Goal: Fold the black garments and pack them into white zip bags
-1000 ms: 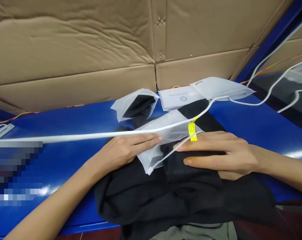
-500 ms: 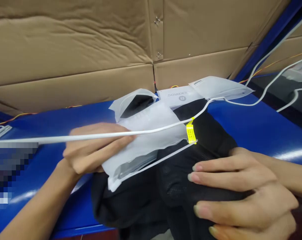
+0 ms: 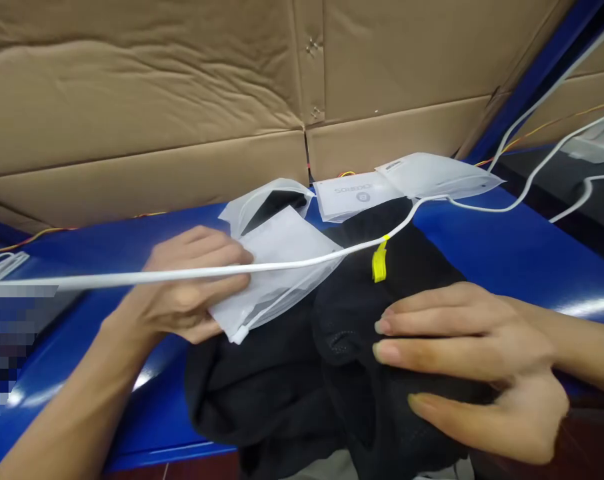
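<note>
My left hand [image 3: 197, 287] is closed on a frosted white zip bag [image 3: 282, 267], gripping its left side, with the slider at the near lower corner. The bag lies tilted over a crumpled black cloth garment [image 3: 272, 393] at the table's front edge. On the garment's right part rests my right hand [image 3: 477, 360], fingers stretched out and thumb apart from them. A white cable [image 3: 302, 262] with a yellow tag [image 3: 379, 263] runs across the view in front of the bag and my left hand.
Behind lie another frosted bag with something black inside [image 3: 277, 200], a white printed packet [image 3: 352, 197] and a further frosted bag [image 3: 442, 175], all on the blue table [image 3: 522, 267]. Brown padded panels [image 3: 147, 100] stand at the back. A coiled white cable [image 3: 5, 267] lies left.
My left hand has drawn the zip bag back to the left, and it has turned and looks flatter. My right hand has shifted slightly on the garment. The yellow tag has twisted edge-on.
</note>
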Action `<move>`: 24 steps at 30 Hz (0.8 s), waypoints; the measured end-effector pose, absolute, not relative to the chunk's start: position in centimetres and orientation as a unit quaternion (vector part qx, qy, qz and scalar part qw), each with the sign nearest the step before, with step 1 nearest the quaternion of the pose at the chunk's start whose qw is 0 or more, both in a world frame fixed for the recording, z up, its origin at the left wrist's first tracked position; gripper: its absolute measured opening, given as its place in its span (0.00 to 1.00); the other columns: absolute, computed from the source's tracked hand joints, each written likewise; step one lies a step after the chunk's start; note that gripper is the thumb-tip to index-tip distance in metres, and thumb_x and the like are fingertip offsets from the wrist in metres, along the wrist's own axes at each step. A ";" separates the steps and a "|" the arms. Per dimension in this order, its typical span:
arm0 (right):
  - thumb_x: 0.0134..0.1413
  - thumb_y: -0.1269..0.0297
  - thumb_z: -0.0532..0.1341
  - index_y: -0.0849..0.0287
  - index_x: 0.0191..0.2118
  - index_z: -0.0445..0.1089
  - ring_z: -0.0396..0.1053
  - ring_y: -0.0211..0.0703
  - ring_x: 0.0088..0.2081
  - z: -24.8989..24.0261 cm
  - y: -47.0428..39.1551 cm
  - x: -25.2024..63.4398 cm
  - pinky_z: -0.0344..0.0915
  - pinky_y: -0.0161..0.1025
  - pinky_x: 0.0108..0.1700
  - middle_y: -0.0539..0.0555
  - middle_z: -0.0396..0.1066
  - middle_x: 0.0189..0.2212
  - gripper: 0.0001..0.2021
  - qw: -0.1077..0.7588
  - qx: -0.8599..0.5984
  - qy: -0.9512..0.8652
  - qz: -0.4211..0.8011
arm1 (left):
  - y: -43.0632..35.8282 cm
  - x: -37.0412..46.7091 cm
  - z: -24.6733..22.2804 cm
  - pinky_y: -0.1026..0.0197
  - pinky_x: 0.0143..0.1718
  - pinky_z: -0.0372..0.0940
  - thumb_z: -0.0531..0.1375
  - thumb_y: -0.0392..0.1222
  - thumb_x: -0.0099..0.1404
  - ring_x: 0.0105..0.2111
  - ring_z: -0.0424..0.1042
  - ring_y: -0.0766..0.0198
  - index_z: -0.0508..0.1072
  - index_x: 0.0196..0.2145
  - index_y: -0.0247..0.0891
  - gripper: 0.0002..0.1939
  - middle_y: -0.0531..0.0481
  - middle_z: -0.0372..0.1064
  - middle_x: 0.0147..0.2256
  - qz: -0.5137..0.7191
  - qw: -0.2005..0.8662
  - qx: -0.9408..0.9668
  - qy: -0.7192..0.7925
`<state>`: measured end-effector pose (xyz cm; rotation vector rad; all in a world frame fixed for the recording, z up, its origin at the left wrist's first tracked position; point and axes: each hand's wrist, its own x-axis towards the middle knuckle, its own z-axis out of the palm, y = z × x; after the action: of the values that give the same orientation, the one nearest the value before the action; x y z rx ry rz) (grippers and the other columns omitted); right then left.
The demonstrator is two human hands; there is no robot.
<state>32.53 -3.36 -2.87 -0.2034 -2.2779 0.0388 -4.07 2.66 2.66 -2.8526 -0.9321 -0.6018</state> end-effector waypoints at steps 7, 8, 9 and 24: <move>0.77 0.62 0.52 0.67 0.62 0.72 0.61 0.55 0.73 -2.8 1.0 33.1 0.64 0.60 0.71 0.69 0.75 0.62 0.20 0.313 0.006 -0.947 0.077 | 1.5 -1.1 0.5 0.45 0.65 0.68 0.55 0.33 0.66 0.70 0.65 0.45 0.65 0.72 0.48 0.37 0.42 0.60 0.73 -0.005 -0.059 -0.973 -0.222; 0.76 0.64 0.53 0.67 0.62 0.72 0.62 0.55 0.73 -2.9 1.1 33.2 0.65 0.58 0.70 0.68 0.74 0.62 0.19 0.305 0.003 -0.950 0.067 | 1.2 -0.9 0.5 0.49 0.62 0.71 0.53 0.30 0.65 0.68 0.68 0.47 0.64 0.73 0.50 0.40 0.45 0.63 0.72 0.012 -0.042 -0.971 -0.234; 0.75 0.66 0.55 0.66 0.62 0.73 0.62 0.56 0.72 -3.0 1.0 33.2 0.66 0.57 0.70 0.68 0.74 0.63 0.18 0.301 0.000 -0.952 0.050 | 0.8 -0.7 0.5 0.53 0.56 0.74 0.51 0.26 0.63 0.63 0.74 0.49 0.63 0.73 0.52 0.43 0.47 0.67 0.69 0.021 -0.010 -0.968 -0.251; 0.72 0.69 0.59 0.67 0.63 0.73 0.64 0.57 0.71 -3.0 0.5 33.4 0.70 0.54 0.68 0.67 0.74 0.63 0.18 0.299 -0.019 -0.954 0.028 | -2.8 2.3 1.5 0.54 0.24 0.66 0.53 0.56 0.73 0.29 0.81 0.45 0.79 0.49 0.39 0.22 0.38 0.81 0.37 0.083 0.193 -0.859 -0.467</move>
<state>33.37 0.54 -2.99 -0.0508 -2.5335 0.0741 2.25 -2.84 1.55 -2.4110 -1.3108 0.2318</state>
